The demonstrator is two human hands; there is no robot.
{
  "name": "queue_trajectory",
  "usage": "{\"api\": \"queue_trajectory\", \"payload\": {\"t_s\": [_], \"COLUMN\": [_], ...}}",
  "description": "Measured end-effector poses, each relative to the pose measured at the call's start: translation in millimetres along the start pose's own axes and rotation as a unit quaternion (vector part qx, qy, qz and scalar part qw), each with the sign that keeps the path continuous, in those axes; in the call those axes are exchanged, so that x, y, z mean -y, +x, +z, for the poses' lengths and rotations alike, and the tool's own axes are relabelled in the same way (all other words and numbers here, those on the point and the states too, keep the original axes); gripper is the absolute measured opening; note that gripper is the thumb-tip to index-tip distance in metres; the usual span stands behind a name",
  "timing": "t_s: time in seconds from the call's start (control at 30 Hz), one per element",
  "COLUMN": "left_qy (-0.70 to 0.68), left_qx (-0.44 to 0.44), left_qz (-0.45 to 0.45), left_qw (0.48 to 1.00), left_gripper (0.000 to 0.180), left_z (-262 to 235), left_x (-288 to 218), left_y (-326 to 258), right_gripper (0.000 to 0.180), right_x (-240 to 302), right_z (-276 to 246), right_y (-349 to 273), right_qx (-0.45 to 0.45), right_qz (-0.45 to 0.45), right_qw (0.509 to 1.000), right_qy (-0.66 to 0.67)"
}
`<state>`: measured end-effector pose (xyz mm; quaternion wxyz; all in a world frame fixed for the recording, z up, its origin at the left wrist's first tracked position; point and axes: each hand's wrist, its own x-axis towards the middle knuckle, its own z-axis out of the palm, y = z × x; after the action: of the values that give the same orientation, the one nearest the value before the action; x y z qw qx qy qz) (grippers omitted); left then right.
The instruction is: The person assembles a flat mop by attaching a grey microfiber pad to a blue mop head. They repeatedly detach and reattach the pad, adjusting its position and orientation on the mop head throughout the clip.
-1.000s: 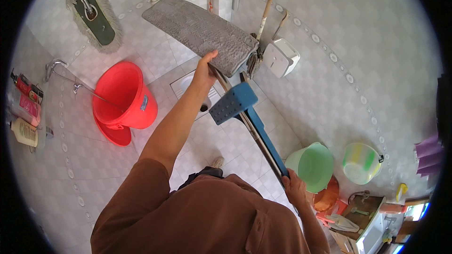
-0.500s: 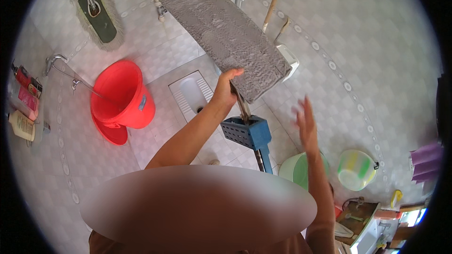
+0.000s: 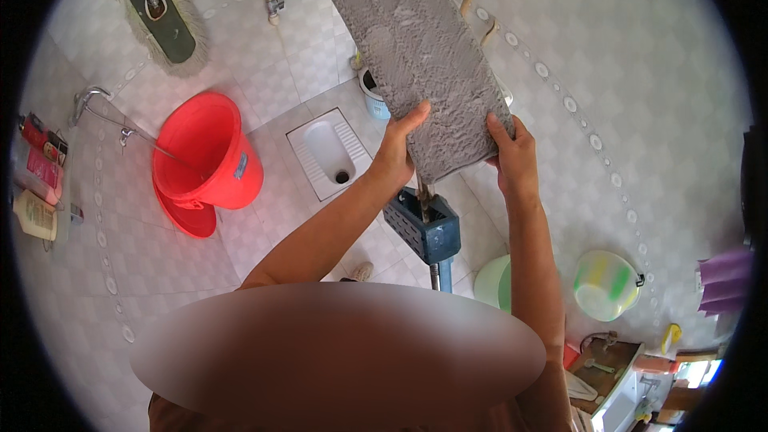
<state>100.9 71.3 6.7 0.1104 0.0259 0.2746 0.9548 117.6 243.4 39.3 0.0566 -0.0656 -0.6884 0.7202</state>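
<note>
A long flat mop head (image 3: 424, 64) with a grey plush pad is held up in front of me, its far end cut off by the top of the view. My left hand (image 3: 399, 144) grips its near left edge, thumb on the pad. On the opposite edge my right hand (image 3: 514, 156) is closed, its thumb also pressing the pad; the fingers beneath are hidden. Just below the mop head, its pole passes through a blue plastic wringer box (image 3: 424, 228) with slotted sides.
A red bucket (image 3: 249, 180) stands left of the squat toilet (image 3: 300, 148). Another mop (image 3: 172, 32) leans at the upper left. A pale green bucket (image 3: 490, 282) is near my right forearm, and a translucent bucket (image 3: 606, 286) lies farther right. Bottles (image 3: 36, 216) line the left wall.
My right hand has come in from the right and taken hold of the mop head's edge. The mop head has turned more upright, and the wringer box has shifted slightly right and down.
</note>
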Motion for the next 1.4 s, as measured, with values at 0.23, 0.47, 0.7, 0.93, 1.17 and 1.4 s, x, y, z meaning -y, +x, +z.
{"api": "queue_trajectory", "payload": {"t_s": [0.23,0.47,0.7,0.93,1.17,1.4], "left_qy": [0.031,0.059,0.054,0.061,0.082,0.125], "left_qx": [0.012,-0.052,-0.044,0.034,0.022,-0.014], "left_qz": [-0.004,0.036,0.059,0.092,0.135,0.166], "left_qw": [0.999,0.996,0.996,0.993,0.987,0.978], "left_gripper": [0.050,0.049,0.056,0.053,0.052,0.050], "left_z": [9.5,43.5,68.9,71.3,80.9,83.7], "left_x": [-9.9,-20.6,-29.4,-27.3,-29.7,-21.8], "left_y": [7.8,19.4,16.5,15.6,12.2,2.4], "right_gripper": [0.060,0.082,0.049,0.062,0.074,0.069], "right_x": [3.7,-151.7,-177.6,-161.8,-161.5,-157.5], "right_z": [-4.0,-58.3,-51.0,-64.5,-69.2,-61.3], "right_y": [-7.1,-149.7,-190.8,-193.4,-191.3,-195.7], "right_qx": [-0.021,0.095,0.024,0.053,0.120,0.114], "right_qz": [-0.043,-0.007,0.001,0.046,0.103,0.082], "right_qw": [0.999,0.992,0.981,0.991,0.986,0.987], "right_qy": [-0.001,-0.083,-0.191,-0.116,-0.052,-0.074]}}
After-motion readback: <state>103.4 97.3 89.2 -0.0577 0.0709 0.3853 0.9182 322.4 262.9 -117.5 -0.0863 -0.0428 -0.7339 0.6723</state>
